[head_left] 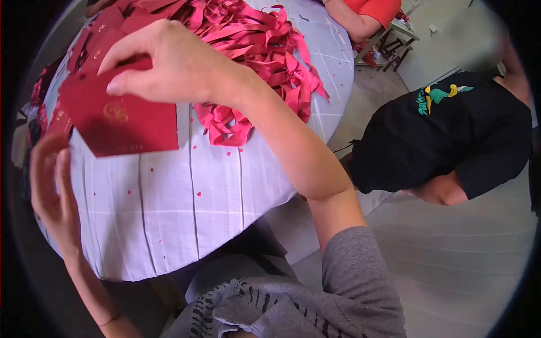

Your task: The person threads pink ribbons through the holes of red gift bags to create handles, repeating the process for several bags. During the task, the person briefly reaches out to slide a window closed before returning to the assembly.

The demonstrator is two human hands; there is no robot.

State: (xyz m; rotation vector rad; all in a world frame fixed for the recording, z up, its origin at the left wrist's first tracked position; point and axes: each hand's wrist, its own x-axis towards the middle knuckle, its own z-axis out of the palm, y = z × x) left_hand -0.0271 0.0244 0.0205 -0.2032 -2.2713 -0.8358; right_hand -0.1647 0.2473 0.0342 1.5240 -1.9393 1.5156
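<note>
My right hand [169,65] grips a dark red card [121,121] with a gold emblem by its upper edge, holding it above the round table with the white cloth [191,214]. My left hand [51,191] hovers at the table's left edge just below the card, fingers spread, holding nothing. More red cards [93,42] lie in a stack behind the held one. A big heap of red ribbons [253,50] covers the far half of the table.
Small red paper bits [198,194] dot the cloth. A person in a black shirt [451,135] bends low at the right of the table. Another person's arm with an orange-red sleeve [366,14] rests at the far edge, near a stool [397,45].
</note>
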